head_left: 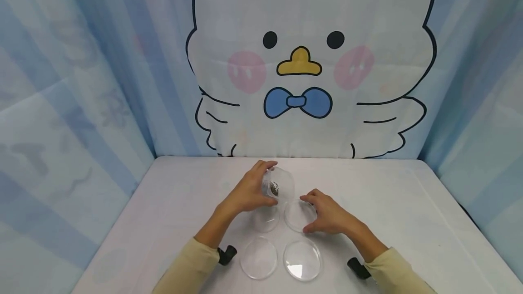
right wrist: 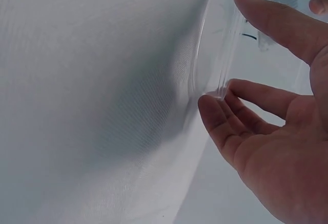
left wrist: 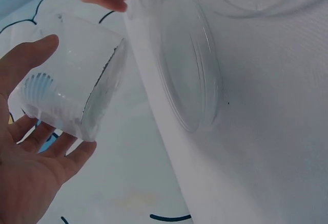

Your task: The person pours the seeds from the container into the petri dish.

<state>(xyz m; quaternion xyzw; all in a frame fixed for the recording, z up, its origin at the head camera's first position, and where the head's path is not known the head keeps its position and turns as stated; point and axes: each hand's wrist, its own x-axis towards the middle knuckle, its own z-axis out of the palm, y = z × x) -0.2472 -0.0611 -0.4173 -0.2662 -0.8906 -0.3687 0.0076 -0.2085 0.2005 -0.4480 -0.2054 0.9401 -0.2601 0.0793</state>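
My left hand [head_left: 250, 190] holds a tilted clear plastic cup [head_left: 283, 183] above the far dishes, thumb and fingers on opposite sides. Some dark speckled material [head_left: 274, 188] shows inside the cup; its kind is unclear. In the left wrist view a dark line runs across the cup [left wrist: 77, 70]. The far right clear round dish [head_left: 296, 217] is between the thumb and fingers of my right hand [head_left: 327, 213]. Fingertips grip the rim of this dish [right wrist: 211, 44] in the right wrist view. Left of it lies another clear dish [head_left: 264, 219], partly under the cup.
Two more clear dishes, a near left one [head_left: 259, 258] and a near right one [head_left: 303, 260], lie on the white table [head_left: 388, 221]. Behind the table hangs a curtain [head_left: 302, 135] with a cartoon bird. Black wrist-worn devices [head_left: 227, 255] show by both sleeves.
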